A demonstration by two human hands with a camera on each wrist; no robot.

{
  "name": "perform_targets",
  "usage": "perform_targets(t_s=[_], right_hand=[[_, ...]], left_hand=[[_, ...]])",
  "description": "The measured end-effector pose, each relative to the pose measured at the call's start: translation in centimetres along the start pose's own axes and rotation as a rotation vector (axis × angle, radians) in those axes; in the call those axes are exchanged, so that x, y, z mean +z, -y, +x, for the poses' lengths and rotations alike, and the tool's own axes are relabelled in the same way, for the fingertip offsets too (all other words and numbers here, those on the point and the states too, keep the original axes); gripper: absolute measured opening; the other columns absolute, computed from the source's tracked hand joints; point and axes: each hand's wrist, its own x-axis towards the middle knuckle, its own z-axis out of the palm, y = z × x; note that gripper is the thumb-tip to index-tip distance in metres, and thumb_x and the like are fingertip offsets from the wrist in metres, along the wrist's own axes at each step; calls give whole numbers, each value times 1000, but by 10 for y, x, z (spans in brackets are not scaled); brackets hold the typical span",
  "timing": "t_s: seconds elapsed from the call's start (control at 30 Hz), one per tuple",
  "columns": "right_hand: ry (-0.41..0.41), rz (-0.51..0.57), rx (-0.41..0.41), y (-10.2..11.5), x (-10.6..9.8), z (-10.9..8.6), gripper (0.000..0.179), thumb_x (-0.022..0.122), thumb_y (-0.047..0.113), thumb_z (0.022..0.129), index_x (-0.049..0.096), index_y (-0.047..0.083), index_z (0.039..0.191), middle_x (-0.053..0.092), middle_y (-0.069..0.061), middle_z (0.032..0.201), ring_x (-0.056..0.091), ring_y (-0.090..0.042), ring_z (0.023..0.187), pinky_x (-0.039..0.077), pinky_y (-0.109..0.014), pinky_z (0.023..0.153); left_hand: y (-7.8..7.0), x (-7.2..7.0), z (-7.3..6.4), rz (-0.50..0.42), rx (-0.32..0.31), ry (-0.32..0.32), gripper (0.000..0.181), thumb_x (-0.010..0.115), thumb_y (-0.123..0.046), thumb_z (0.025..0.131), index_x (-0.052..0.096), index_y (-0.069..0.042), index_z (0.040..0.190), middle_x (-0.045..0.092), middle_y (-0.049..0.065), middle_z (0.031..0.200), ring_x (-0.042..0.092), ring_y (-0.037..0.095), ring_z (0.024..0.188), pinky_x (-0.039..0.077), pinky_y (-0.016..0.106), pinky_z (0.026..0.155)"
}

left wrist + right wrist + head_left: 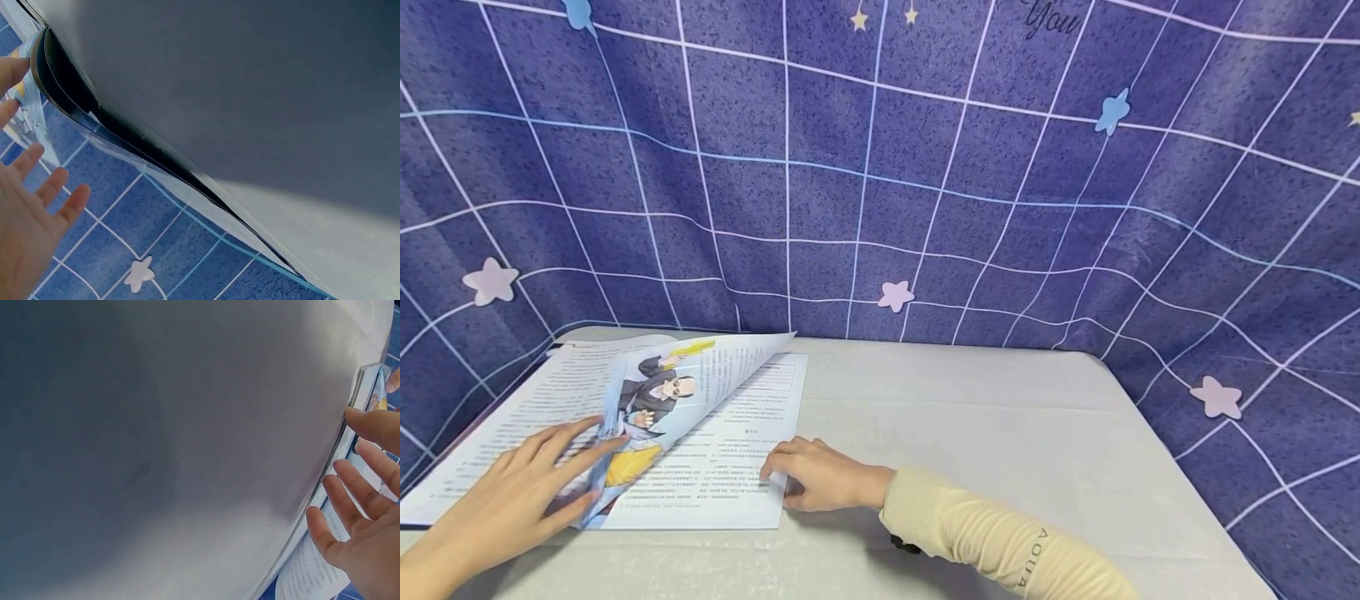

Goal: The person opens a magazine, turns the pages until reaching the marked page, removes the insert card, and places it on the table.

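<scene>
An open magazine (737, 492) with printed text lies at the left of the table. One of its pages (718, 375), with a colour cartoon of figures in dark and yellow clothes, is curled up over the spread and slants leftward. My left hand (523, 487) rests with spread fingers on the left side, fingertips at the curled page near the fold. At the magazine's right edge is my right hand (823, 477), fingers lightly bent over the text page. The right wrist view has its thumb (372, 425) at the stacked page edges, with the other fingers spread apart.
A pale grey cloth covers the table (985, 425), which extends right of the magazine. Behind and at both sides hangs a blue curtain (820, 208) with a white grid and stars. My right sleeve (977, 525) is cream, with a small black object (905, 545) beneath its cuff.
</scene>
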Motion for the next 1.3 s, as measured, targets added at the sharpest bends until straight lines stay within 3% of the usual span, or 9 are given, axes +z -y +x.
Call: perform_targets(t_s=[0.33,0.63,0.9,1.1,1.3], right_hand=[[19,-6,3,-1,-1,1,37,70,24,79,57,22,114,56,10,119,49,-3,105,34,-13,79],[28,-2,11,-1,-3,0,36,70,25,80,57,23,114,56,10,119,48,-3,104,34,-13,79],[25,8,-1,-4,-2,1,32,66,28,83,58,23,113,56,10,119,49,-3,106,35,-14,81],[-6,-2,-20,-5,0,2,23,60,29,88,60,23,111,59,11,116,50,-1,100,33,-13,78],[-18,-3,-24,-3,0,3,18,59,27,89,62,25,107,60,11,114,49,-1,98,32,-13,77]], left_hand=[[2,6,-3,-24,28,-19,52,62,-42,83,50,-25,130,43,12,131,41,36,108,34,52,81],[-2,5,-4,-37,-78,73,64,69,-41,76,46,-26,133,39,15,134,38,39,111,31,58,83],[-1,8,-4,-1,-58,48,79,74,-49,64,44,-25,134,40,14,133,39,39,110,35,58,79],[-1,8,-5,1,-49,30,84,77,-47,61,44,-22,134,41,13,132,41,37,108,39,58,75],[-1,9,-4,-25,-22,3,86,75,-47,64,41,-19,137,39,16,133,40,39,108,35,58,80]])
